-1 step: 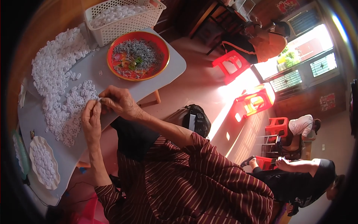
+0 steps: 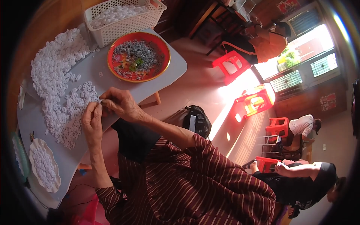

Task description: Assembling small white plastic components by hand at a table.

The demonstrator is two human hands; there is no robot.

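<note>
My left hand (image 2: 92, 122) and my right hand (image 2: 120, 105) meet fingertip to fingertip over the table's front edge, both closed in a pinch. A small white piece (image 2: 100, 101) shows between the fingertips, mostly hidden by them. Just beyond my hands lie many loose white plastic pieces with holes (image 2: 71, 108), running into a large heap (image 2: 56, 56) at the far left. A red round tray with a gold rim (image 2: 168, 56) holds a pile of small grey metal-looking parts (image 2: 138, 52).
A white perforated basket (image 2: 108, 35) full of white pieces stands at the back of the grey table (image 2: 174, 63). A scalloped white dish (image 2: 56, 176) of white pieces sits at the near left. Red stools (image 2: 232, 67), a black bag (image 2: 198, 120) and other people (image 2: 300, 180) are to the right.
My hands keep almost the same pinch and place. At the right, the seated person in black has moved an arm slightly.
</note>
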